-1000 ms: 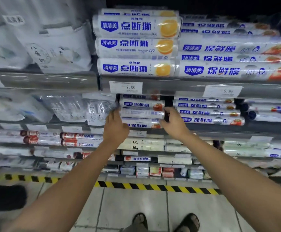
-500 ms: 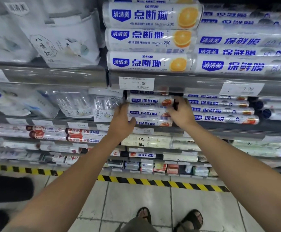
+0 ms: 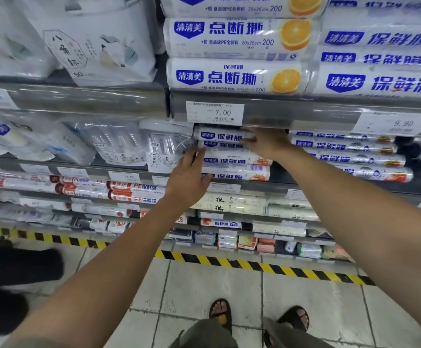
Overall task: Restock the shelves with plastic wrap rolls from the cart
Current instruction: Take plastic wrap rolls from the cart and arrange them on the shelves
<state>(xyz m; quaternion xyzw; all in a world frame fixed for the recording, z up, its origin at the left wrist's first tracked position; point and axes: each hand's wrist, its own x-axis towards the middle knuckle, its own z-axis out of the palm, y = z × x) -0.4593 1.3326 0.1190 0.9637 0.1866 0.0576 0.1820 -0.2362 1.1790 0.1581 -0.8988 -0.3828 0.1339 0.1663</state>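
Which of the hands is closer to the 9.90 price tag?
Right. The right hand sits lower-left of the 9.90 price tag; the left hand is farther left and lower.

Left hand (image 3: 188, 183) and right hand (image 3: 269, 143): bare. Left forearm (image 3: 119, 259) and right forearm (image 3: 355, 209): bare to the near edge of view. Legs: olive-grey fabric garment (image 3: 204, 335), near, centre. Feet: dark open-toed footwear, left sandal (image 3: 220, 313) and right sandal (image 3: 296, 320), with straps across the toes.

The right hand (image 3: 267, 143) has climbed toward 12 o'clock onto the top roll (image 3: 219, 135), while the left hand (image 3: 189, 177) edged toward 3 o'clock.
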